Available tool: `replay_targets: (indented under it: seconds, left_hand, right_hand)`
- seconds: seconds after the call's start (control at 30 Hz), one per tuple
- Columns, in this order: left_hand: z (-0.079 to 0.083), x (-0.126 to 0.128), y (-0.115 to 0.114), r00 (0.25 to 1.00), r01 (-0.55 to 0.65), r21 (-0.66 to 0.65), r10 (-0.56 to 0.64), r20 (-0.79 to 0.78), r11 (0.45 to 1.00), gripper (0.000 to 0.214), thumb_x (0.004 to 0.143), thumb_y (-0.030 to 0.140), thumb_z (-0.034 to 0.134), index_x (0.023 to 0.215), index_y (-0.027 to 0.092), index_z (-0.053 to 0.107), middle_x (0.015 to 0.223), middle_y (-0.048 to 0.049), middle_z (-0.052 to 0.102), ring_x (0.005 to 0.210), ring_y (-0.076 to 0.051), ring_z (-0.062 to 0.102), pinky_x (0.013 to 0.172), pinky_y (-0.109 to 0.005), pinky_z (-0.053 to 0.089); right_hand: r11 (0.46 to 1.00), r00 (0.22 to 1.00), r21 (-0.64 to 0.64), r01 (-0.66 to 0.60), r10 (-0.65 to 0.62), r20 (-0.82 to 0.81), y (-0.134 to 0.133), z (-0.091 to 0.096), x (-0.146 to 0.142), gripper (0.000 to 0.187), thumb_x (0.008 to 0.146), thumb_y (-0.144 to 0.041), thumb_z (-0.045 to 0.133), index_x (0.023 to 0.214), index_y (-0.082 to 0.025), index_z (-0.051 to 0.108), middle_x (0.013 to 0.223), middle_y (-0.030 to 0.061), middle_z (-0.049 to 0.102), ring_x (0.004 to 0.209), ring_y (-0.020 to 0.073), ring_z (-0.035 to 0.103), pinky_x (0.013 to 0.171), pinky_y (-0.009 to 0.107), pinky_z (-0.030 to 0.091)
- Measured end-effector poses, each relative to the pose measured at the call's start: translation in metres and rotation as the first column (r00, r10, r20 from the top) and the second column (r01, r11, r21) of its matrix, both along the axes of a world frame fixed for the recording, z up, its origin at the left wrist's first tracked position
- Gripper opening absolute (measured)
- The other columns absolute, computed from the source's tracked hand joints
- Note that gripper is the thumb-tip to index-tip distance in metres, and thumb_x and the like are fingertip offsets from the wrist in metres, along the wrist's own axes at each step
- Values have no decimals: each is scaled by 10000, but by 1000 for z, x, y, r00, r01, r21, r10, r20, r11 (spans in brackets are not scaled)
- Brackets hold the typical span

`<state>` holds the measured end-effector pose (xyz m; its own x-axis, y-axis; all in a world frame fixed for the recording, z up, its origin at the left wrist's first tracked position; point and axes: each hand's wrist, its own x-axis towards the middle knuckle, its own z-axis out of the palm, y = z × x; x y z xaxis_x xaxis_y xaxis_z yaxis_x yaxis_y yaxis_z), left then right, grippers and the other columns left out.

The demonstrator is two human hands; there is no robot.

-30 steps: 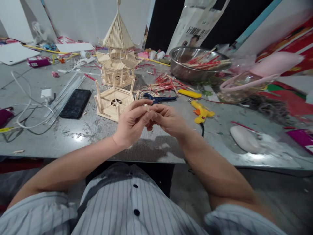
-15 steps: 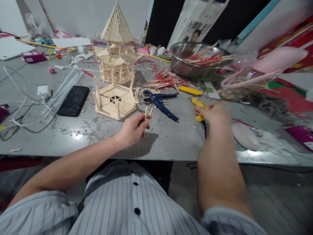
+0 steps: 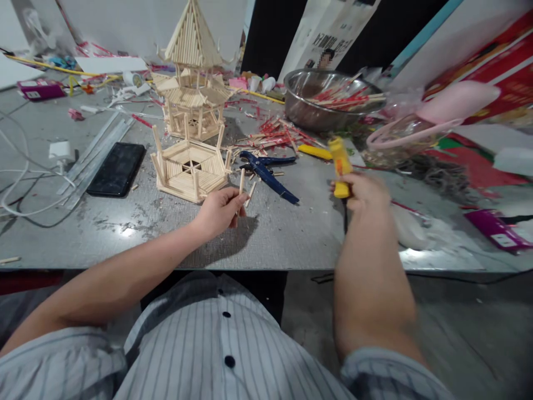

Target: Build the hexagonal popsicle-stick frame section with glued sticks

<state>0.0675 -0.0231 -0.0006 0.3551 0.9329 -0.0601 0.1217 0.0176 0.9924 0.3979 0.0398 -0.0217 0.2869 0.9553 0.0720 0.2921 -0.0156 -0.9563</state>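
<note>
My left hand (image 3: 216, 212) pinches short wooden sticks (image 3: 242, 185) upright, just in front of a hexagonal stick-built base (image 3: 188, 170) on the grey table. My right hand (image 3: 363, 192) is wrapped round a yellow glue gun (image 3: 340, 164), lifted off the table with its nozzle pointing up and away. Behind the base stands a tall stick pagoda (image 3: 192, 78). Blue cutting pliers (image 3: 266, 171) lie between my two hands.
A steel bowl (image 3: 308, 114) of red-tipped sticks stands at the back, with red scraps (image 3: 277, 135) scattered before it. A black phone (image 3: 117, 169), white cables (image 3: 25, 189) and a charger lie left. A pink-rimmed clear container (image 3: 406, 145) and a magenta box (image 3: 493, 230) are right.
My hands have parted. The right hand reached out to the right, closed on the yellow glue gun and raised it. The left hand kept the sticks, nearly still.
</note>
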Motion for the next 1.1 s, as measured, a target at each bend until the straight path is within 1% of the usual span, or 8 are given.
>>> replay_targets:
  seconds: [0.13,0.2,0.27,0.43,0.63,0.73,0.87,1.1]
  left_hand:
    - [-2,1,2,1000,13,6,-13,-19,1000,219,909,215,504,697,161,517,583,38,560,351,-23,445,374,-172,337]
    - [-4,1,3,1000,3,-1,-3,-22,1000,217,900,210,518,688,164,514,570,40,553,345,-24,431,368,-177,326]
    - [-4,2,4,1000,-8,-18,7,-19,1000,212,892,194,530,684,165,506,555,48,543,336,-23,419,358,-174,309]
    - [-5,2,5,999,-37,-19,37,1,999,219,881,171,549,674,170,479,509,69,509,317,-19,395,333,-162,275]
    - [-9,1,6,995,-69,-14,68,-74,998,246,885,237,554,660,174,476,470,80,472,291,-17,364,327,-163,255]
    - [-10,1,6,990,-63,2,63,-127,998,232,894,266,518,683,171,508,494,61,517,308,-27,365,343,-179,263]
    - [-10,1,6,981,-39,70,52,-186,997,242,897,287,472,705,165,552,520,33,560,374,-52,394,398,-197,295]
    - [-11,1,7,970,-10,126,40,-240,992,235,898,264,438,729,164,567,515,31,547,427,-76,420,457,-213,321]
  right_hand:
    - [997,979,-31,-76,69,-194,-16,24,-35,169,541,-256,602,689,-207,536,701,10,515,607,103,466,541,275,369]
    - [976,894,-52,-210,171,-414,-23,35,-55,211,533,-186,636,734,-197,573,735,-7,508,613,78,444,533,253,349]
    - [963,856,-84,-255,184,-483,-27,44,-71,249,530,-152,671,763,-195,594,659,-40,466,577,69,418,523,247,347]
    - [968,891,-83,-236,182,-415,-27,52,-93,307,469,-147,761,701,-196,566,598,-54,514,541,72,457,507,239,379]
    - [904,790,25,-426,385,-477,-40,47,-102,264,580,-212,710,787,-216,545,829,-23,692,418,34,414,429,233,318]
    - [899,825,73,-433,427,-370,-46,45,-97,246,612,-203,687,844,-202,604,785,14,712,385,56,433,406,247,331]
    - [892,876,49,-449,450,-174,-52,41,-87,178,618,-233,738,764,-188,645,712,30,696,373,76,472,381,246,352]
    - [936,936,33,-351,352,-28,-55,33,-83,209,628,-324,782,691,-202,625,587,-22,606,399,69,467,390,223,367]
